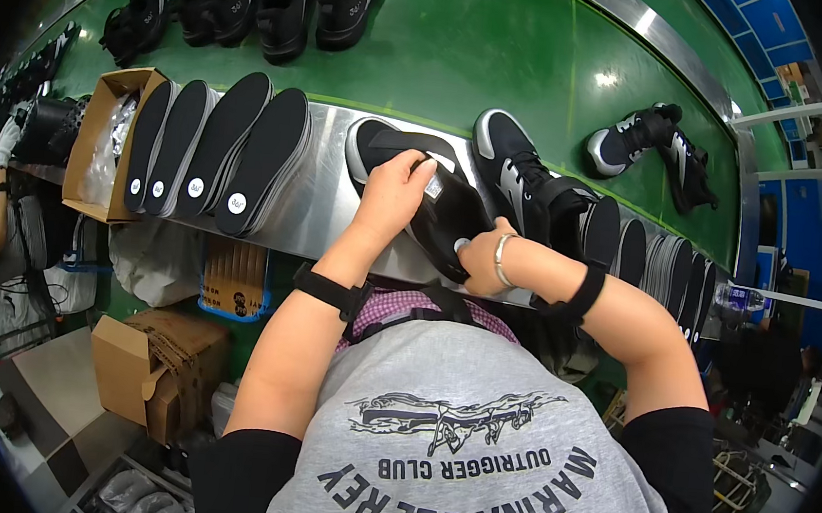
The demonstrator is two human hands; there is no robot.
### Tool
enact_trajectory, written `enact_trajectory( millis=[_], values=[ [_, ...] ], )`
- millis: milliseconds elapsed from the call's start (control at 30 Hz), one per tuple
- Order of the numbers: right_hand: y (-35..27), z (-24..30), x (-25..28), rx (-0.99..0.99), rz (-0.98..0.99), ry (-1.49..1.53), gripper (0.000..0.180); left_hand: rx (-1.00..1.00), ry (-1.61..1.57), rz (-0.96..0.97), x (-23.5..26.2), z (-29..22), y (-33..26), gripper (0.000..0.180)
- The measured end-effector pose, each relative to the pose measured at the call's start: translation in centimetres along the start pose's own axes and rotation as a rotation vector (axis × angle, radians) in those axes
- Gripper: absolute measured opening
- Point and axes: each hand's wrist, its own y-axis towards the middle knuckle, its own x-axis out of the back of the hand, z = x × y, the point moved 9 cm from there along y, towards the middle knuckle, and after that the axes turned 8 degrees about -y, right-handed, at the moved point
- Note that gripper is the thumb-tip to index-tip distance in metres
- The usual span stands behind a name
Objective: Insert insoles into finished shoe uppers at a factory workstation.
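Note:
A black shoe (394, 142) with a silver toe edge lies in front of me on the metal ledge, toe pointing away to the left. My left hand (393, 196) is closed on its upper at the opening, beside a small white label. A black insole (451, 223) lies along the shoe's opening, its heel end toward me, with a white round mark there. My right hand (491, 262) pinches that heel end. How far the insole reaches inside is hidden. Just right of it stands a second black shoe (515, 158) with a silver toe.
Stacks of black insoles (268, 156) stand left, beside an open cardboard box (97, 156) holding clear plastic. More insoles (666, 264) line the right. Black shoes (286, 6) sit across the green table (449, 45); another pair (626, 143) lies far right. At far left, a co-worker's gloved hand (7, 141) shows.

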Motion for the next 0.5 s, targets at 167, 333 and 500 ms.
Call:
enact_trajectory(
  millis=[167,333,500],
  values=[
    [1.1,0.1,-0.2,0.023,0.014,-0.002,0.053,0.074,-0.095,0.023,0.1,0.6,-0.2,0.027],
    [1.0,-1.2,1.7,0.105,-0.319,0.449,0.052,0.108,-0.25,0.105,-0.5,1.9,-0.3,0.023],
    [2.4,-5.5,1.0,0.095,-0.769,1.659,0.028,0.024,-0.079,0.117,-0.9,-0.2,-1.1,0.022]
  ],
)
